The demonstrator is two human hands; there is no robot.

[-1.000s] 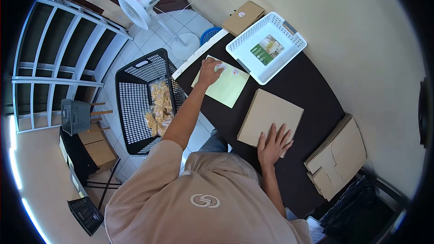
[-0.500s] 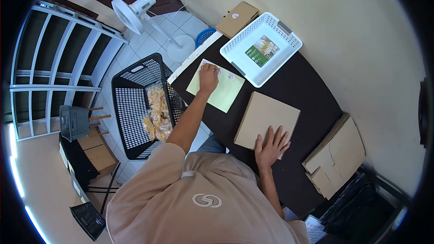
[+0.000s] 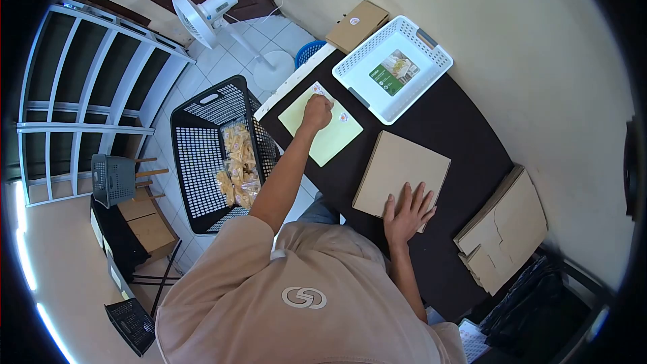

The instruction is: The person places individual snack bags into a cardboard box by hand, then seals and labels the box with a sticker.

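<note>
A pale green sheet (image 3: 330,138) with a few small round stickers lies on the dark table (image 3: 465,118). Over its upper part is my left hand (image 3: 317,112), its fingers curled together at the stickers; whatever they pinch is too small to make out. My right hand (image 3: 408,217) rests with fingers spread on the lower right part of a closed, flat cardboard box (image 3: 403,168). The box lies to the right of the sheet.
A white basket (image 3: 393,71) with a green label stands at the back, beside a small brown box (image 3: 357,25). Flattened cardboard (image 3: 504,229) lies at the right. A black crate (image 3: 202,168) with bagged snacks (image 3: 239,162) stands left, below a white fan (image 3: 202,17).
My left hand has curled its fingers more tightly and shifted slightly over the stickers. My right hand stays on the box. The whole view has shifted a little.
</note>
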